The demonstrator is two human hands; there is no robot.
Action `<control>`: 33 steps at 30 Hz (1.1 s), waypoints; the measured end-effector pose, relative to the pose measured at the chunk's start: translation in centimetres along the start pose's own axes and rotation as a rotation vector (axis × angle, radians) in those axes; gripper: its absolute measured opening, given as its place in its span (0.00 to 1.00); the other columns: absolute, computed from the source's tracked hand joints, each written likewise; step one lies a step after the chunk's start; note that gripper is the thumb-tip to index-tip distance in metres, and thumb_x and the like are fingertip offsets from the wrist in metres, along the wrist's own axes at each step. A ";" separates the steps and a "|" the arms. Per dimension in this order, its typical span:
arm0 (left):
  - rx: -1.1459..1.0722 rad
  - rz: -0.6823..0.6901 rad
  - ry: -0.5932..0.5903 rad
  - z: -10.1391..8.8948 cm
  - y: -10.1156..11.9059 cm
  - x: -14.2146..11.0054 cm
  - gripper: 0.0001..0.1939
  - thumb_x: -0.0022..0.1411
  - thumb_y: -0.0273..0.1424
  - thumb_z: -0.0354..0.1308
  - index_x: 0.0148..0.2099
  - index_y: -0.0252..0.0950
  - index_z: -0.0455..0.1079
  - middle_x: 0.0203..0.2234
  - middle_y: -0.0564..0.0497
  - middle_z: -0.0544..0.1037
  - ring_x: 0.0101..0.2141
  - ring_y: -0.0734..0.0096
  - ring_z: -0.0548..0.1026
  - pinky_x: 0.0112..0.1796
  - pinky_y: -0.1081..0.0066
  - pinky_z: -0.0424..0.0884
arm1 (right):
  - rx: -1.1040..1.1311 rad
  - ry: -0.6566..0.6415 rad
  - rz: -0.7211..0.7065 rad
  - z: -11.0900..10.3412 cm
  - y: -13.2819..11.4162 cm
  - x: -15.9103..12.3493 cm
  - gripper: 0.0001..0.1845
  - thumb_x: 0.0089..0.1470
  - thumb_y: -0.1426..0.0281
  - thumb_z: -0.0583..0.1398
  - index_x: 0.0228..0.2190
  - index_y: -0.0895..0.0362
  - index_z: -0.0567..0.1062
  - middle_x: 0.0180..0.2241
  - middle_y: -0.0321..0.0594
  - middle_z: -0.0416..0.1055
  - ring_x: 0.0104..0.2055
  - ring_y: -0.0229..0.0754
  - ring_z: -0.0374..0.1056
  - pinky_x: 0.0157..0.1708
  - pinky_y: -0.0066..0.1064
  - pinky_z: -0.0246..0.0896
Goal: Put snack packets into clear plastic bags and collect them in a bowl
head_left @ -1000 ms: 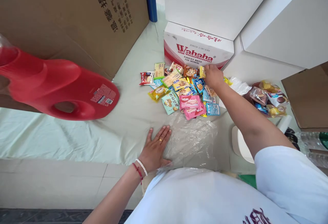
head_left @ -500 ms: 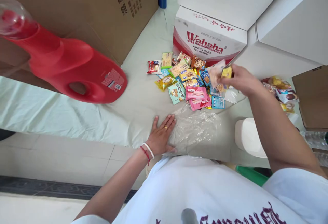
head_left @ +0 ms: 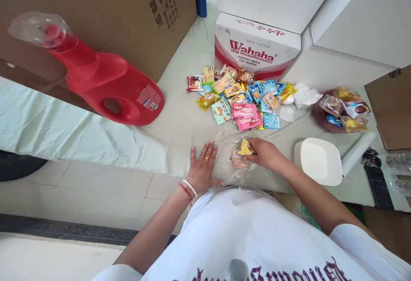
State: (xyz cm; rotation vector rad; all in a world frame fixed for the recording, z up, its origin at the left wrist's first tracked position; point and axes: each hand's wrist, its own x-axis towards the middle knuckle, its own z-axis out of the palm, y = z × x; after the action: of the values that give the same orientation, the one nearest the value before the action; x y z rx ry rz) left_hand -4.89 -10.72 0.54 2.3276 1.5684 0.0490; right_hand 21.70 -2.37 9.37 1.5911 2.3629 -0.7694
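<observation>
My left hand (head_left: 203, 167) lies flat with fingers stretched out, at the left edge of a clear plastic bag (head_left: 224, 174). Over that bag, my right hand (head_left: 265, 154) pinches a yellow snack packet (head_left: 246, 147). A pinkish wrapped snack (head_left: 240, 161) is just below the packet, on the bag or in the same fingers; I cannot tell which. Beyond both hands is a pile of small wrapped snacks, with pink wafer packets (head_left: 245, 112) nearest, a mint-green packet (head_left: 221, 112) to their left and a clear-wrapped biscuit (head_left: 270, 100) to their right.
A red detergent bottle (head_left: 112, 86) stands at left before a brown carton (head_left: 105, 11). Behind the pile is a Wahaha box (head_left: 257, 49). On the right are a white square container (head_left: 321, 161), a dark red bowl (head_left: 317, 116) of snacks and crumpled clear plastic (head_left: 305, 97).
My right hand has come from the pile's right side down to the plastic bag, bringing the yellow packet and a pinkish snack along. My left hand has stayed flat in place.
</observation>
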 end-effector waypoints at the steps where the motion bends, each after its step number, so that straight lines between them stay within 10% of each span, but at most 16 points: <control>1: 0.004 -0.004 -0.005 0.0 0.0 0.0 0.66 0.49 0.65 0.60 0.75 0.26 0.45 0.72 0.28 0.46 0.71 0.35 0.46 0.65 0.34 0.29 | -0.015 0.038 0.013 -0.3 -0.3 -0.5 0.28 0.58 0.57 0.64 0.56 0.55 0.69 0.48 0.46 0.75 0.46 0.49 0.72 0.38 0.31 0.58; 8: 0.006 -0.014 0.008 0.0 -0.4 0.0 0.67 0.49 0.64 0.61 0.75 0.25 0.42 0.72 0.28 0.45 0.71 0.35 0.46 0.66 0.34 0.34 | -0.204 -0.038 -0.053 1.6 -4.5 -1.4 0.28 0.59 0.58 0.64 0.57 0.56 0.67 0.54 0.51 0.71 0.47 0.51 0.73 0.36 0.33 0.62; 21: 0.005 -0.083 0.202 0.0 -1.3 -1.1 0.58 0.56 0.60 0.60 0.75 0.28 0.45 0.72 0.28 0.48 0.71 0.39 0.49 0.67 0.36 0.32 | -0.245 -0.006 -0.125 2.0 -4.9 -0.9 0.28 0.58 0.68 0.60 0.59 0.57 0.64 0.55 0.52 0.69 0.49 0.52 0.71 0.40 0.35 0.66; 26: 0.089 0.118 0.439 -0.2 -1.1 -1.9 0.32 0.66 0.44 0.59 0.70 0.50 0.61 0.69 0.44 0.61 0.71 0.44 0.49 0.66 0.37 0.24 | -0.104 0.011 -0.166 3.3 -3.9 -1.1 0.40 0.57 0.65 0.64 0.67 0.55 0.56 0.65 0.53 0.59 0.56 0.54 0.69 0.46 0.38 0.68; 33: -0.074 0.319 0.198 -1.8 -3.0 -1.9 0.26 0.62 0.25 0.52 0.61 0.47 0.72 0.61 0.50 0.75 0.69 0.49 0.57 0.66 0.34 0.26 | 0.197 0.169 -0.397 4.6 1.5 -7.9 0.29 0.64 0.59 0.60 0.63 0.52 0.64 0.59 0.50 0.65 0.58 0.51 0.64 0.54 0.44 0.67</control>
State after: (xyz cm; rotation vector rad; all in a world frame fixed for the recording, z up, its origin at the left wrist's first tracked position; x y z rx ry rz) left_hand -8.73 -10.96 1.70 2.5538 1.2366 0.4172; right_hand 25.67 -10.70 8.47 1.3093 2.8536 -1.0053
